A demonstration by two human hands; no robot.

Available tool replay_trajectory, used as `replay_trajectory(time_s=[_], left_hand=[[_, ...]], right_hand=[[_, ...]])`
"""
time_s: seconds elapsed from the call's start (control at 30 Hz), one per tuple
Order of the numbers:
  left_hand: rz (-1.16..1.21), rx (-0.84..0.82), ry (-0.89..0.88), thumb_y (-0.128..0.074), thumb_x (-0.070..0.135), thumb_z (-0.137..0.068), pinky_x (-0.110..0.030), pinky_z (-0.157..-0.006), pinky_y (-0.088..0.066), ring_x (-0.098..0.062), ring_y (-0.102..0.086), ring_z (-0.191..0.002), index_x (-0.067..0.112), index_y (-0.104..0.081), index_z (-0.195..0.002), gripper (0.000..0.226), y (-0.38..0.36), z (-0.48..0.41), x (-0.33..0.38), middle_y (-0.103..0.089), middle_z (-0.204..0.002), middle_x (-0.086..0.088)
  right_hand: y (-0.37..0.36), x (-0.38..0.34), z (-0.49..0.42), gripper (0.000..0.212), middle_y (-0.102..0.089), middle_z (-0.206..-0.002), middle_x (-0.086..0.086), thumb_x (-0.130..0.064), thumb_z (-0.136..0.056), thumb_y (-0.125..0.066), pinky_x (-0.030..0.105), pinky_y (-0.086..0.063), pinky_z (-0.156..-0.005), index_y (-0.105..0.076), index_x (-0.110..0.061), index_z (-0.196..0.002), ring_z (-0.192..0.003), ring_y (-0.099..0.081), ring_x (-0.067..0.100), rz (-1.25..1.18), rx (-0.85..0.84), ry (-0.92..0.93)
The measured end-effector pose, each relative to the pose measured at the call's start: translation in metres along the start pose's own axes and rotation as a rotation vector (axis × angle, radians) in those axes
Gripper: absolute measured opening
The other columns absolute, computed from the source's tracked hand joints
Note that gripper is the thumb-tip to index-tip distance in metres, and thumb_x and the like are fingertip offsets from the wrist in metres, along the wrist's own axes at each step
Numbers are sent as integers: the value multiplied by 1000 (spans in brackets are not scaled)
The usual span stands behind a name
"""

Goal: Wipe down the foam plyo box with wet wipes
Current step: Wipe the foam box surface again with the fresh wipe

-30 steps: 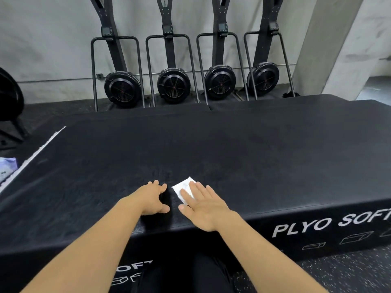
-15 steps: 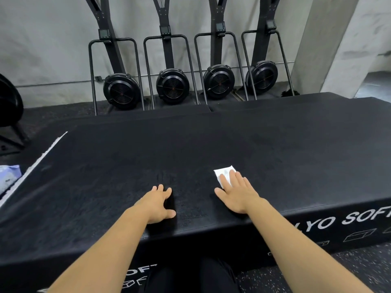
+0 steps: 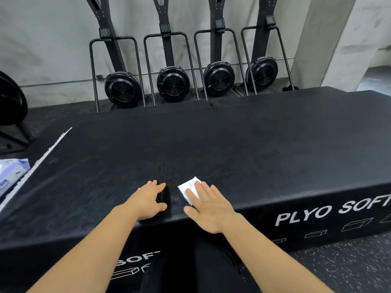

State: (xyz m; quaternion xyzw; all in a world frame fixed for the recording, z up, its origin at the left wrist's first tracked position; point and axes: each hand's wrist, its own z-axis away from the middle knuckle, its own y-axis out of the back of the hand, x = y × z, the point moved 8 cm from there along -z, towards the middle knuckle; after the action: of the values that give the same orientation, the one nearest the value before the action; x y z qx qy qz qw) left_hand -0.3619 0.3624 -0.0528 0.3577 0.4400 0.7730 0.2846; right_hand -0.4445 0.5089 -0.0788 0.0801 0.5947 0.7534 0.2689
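Two hands: both are laid on the box (image 3: 232, 149) top near its front edge, just beside each other but apart.
Left hand (image 3: 148, 199): the fingers are kept straight and spread; nothing is held, and the palm is rested on the top as a brace.
Right hand (image 3: 209, 210): the fingers are stretched flat over the wipe (image 3: 188, 188), which is pressed down and not pinched.
Wipe: a folded white square is trapped between the right fingers and the top, with its far corner shown past the fingertips.
Slip risk: the wipe is held by pressure alone, so it could be rucked up or left behind if a stroke is made fast or the press is eased.
Drop risk: the front edge lies under the right palm; the wipe could be dragged off the lip by a pull toward the body.
Coverage risk: patches are likely to be missed, since one small wipe is set against a very wide top.
Edges: the left edge is marked by a white strip (image 3: 50, 149), with a pack (image 3: 12, 172) just beyond it; the rear edge is well apart from the hands.
Open room: bare top is offered to the right and ahead; leftward travel is blocked by the left hand.
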Motion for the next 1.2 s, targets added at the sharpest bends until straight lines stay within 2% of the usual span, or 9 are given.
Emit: replay_trajectory(time_s=[0.1,0.23,0.4,0.57,0.77,0.93,1.1,1.2], left_hand=[[-20,-12,37,-58,27,-95,-35,-119,-20,-18,-6,-149,23,-16,-154,72,-1,4,-8,-5,-162,0],[-39,-26,48,-58,27,-96,-36,-119,-19,-18,-5,-149,21,-17,-154,72,-3,2,-7,-4,-162,-1],[-25,-42,47,-60,26,-95,-36,-119,-16,-18,-3,-149,22,-18,-154,72,-2,0,-7,-5,-162,-1],[-10,-32,26,-59,25,-96,-35,-120,-14,-17,-2,-149,22,-18,-154,71,-5,1,-9,-5,-162,-1],[36,-45,16,-57,20,-97,-34,-119,-12,-16,-4,-149,25,-22,-153,66,-4,-4,-17,-8,-162,2],[-47,-21,-8,-47,13,-99,-30,-118,-12,-16,-5,-149,24,-20,-153,61,-4,-3,-17,-7,-162,0],[-43,-9,-15,-41,6,-98,-30,-118,-15,-17,-5,-149,25,-19,-153,62,-4,-1,-18,-6,-162,1],[-22,-5,-26,-40,5,-99,-30,-117,-16,-16,-4,-149,26,-20,-153,62,-6,-2,-19,-7,-162,3]], right_hand=[[8,25,-5,60,15,-163,3,-51,-102,-15,38,14,-119,2,-30,-156,-149,19,17,5,52,-21],[21,89,-7,58,7,-163,9,-46,-103,-16,44,3,-119,-2,-26,-156,-149,8,24,74,96,-170],[25,135,0,59,7,-163,6,-48,-102,-14,42,5,-120,-3,-27,-156,-149,8,23,0,86,-308],[18,100,1,66,16,-162,13,-55,-101,-13,43,7,-121,4,-23,-157,-149,17,27,-36,80,-310],[-9,1,11,72,27,-159,9,-61,-99,-12,39,19,-118,11,-24,-156,-145,31,23,-79,80,-142],[-29,-66,10,70,33,-156,5,-60,-99,-10,39,22,-117,16,-25,-155,-140,38,19,-39,31,-6],[-22,-53,17,64,23,-161,-1,-56,-101,-9,35,23,-116,8,-29,-156,-145,29,12,-34,94,53],[-16,-16,31,64,9,-164,0,-55,-96,-3,39,13,-120,-4,-30,-155,-149,16,14,-29,186,8]])
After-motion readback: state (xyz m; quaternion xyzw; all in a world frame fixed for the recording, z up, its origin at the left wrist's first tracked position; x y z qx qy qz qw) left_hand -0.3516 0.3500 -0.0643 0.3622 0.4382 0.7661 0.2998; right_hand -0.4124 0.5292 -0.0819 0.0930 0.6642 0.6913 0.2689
